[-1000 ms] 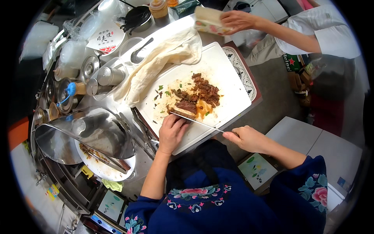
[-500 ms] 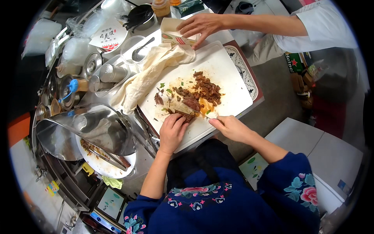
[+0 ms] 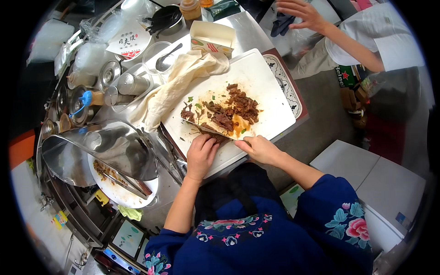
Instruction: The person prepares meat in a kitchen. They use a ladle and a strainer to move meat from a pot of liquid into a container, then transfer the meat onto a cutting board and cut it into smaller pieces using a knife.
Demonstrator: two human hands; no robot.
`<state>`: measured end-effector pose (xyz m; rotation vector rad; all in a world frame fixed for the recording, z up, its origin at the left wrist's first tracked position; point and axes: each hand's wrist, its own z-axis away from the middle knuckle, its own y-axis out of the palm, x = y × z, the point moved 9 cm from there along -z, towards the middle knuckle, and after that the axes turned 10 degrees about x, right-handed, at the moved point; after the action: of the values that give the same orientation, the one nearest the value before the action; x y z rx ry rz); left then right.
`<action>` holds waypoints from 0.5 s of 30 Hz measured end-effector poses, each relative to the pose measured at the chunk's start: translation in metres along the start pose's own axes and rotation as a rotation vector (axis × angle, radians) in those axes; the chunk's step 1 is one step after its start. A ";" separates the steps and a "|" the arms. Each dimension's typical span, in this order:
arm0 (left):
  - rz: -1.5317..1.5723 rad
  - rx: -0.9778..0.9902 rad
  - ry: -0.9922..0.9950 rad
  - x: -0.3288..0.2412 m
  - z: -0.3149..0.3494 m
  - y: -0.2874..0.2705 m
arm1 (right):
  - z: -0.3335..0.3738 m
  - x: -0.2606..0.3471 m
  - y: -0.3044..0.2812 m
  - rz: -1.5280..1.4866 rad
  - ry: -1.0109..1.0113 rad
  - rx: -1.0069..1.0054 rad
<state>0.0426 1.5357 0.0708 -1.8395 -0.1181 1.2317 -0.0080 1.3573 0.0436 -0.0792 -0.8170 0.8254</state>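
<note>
My right hand (image 3: 260, 150) is wrapped round the handle of a knife, whose blade (image 3: 205, 128) reaches left across the white cutting board (image 3: 272, 94). At the board's near edge, my left hand (image 3: 201, 153) bends its fingers over a brown piece of cooked meat (image 3: 220, 138), close beside the blade. Chopped meat (image 3: 244, 104) lies in a loose heap beyond the knife, with a puddle of brown sauce (image 3: 240, 124) and bits of green around it. The blade partly hides the meat under my left fingers.
A cream cloth (image 3: 176, 87) overlaps the board's left edge. Behind it stands an open paper box (image 3: 213, 35). Lidded jars (image 3: 133, 85), a curved steel sheet (image 3: 98, 151) and a plate with tongs (image 3: 130, 200) are leftward. Another person's hand (image 3: 302, 14) is raised at upper right.
The knife and my right hand have shifted left, and the blade now shows further across the board. The other person's hand has left the paper box and moved up and right.
</note>
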 end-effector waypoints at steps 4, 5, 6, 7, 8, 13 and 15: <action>-0.053 -0.002 0.073 -0.010 0.000 0.000 | 0.028 0.004 -0.019 -0.092 0.061 0.058; -0.045 0.009 0.075 -0.009 0.000 0.002 | 0.040 0.007 -0.025 -0.100 0.079 0.072; -0.037 0.019 0.076 -0.007 0.001 0.004 | 0.055 0.011 -0.029 -0.091 0.097 0.092; -0.031 0.031 0.082 -0.007 0.000 0.006 | 0.073 0.014 -0.030 -0.084 0.115 0.108; -0.031 0.032 0.076 -0.007 0.000 0.006 | 0.084 0.013 -0.027 -0.076 0.127 0.129; -0.023 0.049 0.023 -0.001 0.001 0.009 | 0.081 -0.015 -0.004 0.011 0.142 0.023; -0.024 0.042 0.027 -0.002 0.001 0.010 | 0.052 -0.023 0.017 0.027 0.064 -0.056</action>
<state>0.0374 1.5295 0.0653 -1.8133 -0.0986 1.1834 -0.0625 1.3410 0.0593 -0.1657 -0.7803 0.8217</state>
